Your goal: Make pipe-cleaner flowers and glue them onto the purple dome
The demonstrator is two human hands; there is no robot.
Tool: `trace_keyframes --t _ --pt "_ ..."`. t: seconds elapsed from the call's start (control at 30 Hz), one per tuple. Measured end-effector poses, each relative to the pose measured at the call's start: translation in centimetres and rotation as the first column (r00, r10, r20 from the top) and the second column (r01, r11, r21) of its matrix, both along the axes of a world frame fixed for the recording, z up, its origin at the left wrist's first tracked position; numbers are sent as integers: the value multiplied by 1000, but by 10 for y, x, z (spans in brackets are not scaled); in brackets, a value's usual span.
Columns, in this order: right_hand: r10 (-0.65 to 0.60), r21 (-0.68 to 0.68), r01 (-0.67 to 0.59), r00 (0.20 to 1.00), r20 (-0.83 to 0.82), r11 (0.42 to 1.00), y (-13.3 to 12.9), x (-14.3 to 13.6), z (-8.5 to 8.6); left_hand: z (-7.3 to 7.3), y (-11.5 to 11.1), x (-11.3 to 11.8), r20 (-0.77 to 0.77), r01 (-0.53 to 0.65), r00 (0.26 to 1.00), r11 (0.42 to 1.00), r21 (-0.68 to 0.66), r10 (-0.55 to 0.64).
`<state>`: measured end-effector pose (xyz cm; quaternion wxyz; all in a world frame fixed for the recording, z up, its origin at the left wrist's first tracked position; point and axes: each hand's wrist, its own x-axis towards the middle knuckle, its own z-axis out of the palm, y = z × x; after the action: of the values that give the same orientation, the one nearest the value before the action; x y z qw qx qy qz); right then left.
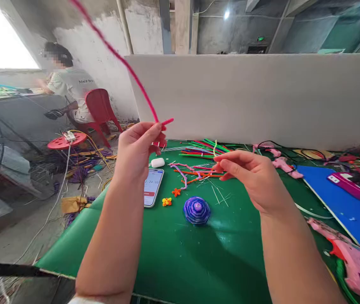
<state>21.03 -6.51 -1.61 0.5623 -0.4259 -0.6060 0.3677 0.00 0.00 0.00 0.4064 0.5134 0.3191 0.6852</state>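
My left hand (143, 145) pinches a long pink pipe cleaner (121, 59) between thumb and fingers. Most of its length curves up and left, while a short bent end (168, 121) sticks out to the right. Raised over the table, my right hand (243, 171) is closed in a pinch; a short pale yellow pipe cleaner (215, 147) stands up at its fingertips. Below and between the hands, a ribbed blue and purple dome (196, 210) rests on the green table (173, 257). A yellow flower shape (166, 202) and an orange flower shape (176, 192) lie left of it.
Behind the hands lie coloured pipe cleaners (195, 153) and bent purple pieces (182, 173). A phone (153, 188) and a white case (158, 162) are near my left wrist. Pink glue guns (347, 257) and a blue board (334, 194) lie right. Another person (70, 80) sits far left.
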Motion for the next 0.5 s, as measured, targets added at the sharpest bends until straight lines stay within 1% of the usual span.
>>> trace_keyframes --t 0.1,0.17,0.2,0.23,0.33,0.4,0.43,0.5 --pt "-13 -26 12 999 -41 1000 4 -1 -4 -6 -1 19 -50 119 991 988 -102 -125" --pt "-35 -42 32 997 -68 999 8 -1 -6 -13 -4 35 -60 260 960 948 -183 -275" --pt "-49 -49 45 996 -80 998 10 0 -7 -17 -6 43 -53 339 932 914 -221 -359" --pt "-67 -51 62 994 -92 997 12 0 -8 -21 -9 51 -40 429 890 864 -263 -454" --pt "-116 -33 112 986 -118 993 16 4 -9 -31 -16 68 44 605 778 727 -326 -627" --pt "-126 -14 125 985 -122 992 16 8 -10 -35 -19 72 100 669 726 663 -336 -681" --pt "-127 -5 127 985 -119 992 16 10 -11 -35 -20 73 123 687 711 645 -335 -692" --pt "-135 1 136 986 -100 991 14 13 -11 -35 -21 72 157 705 697 628 -330 -700"
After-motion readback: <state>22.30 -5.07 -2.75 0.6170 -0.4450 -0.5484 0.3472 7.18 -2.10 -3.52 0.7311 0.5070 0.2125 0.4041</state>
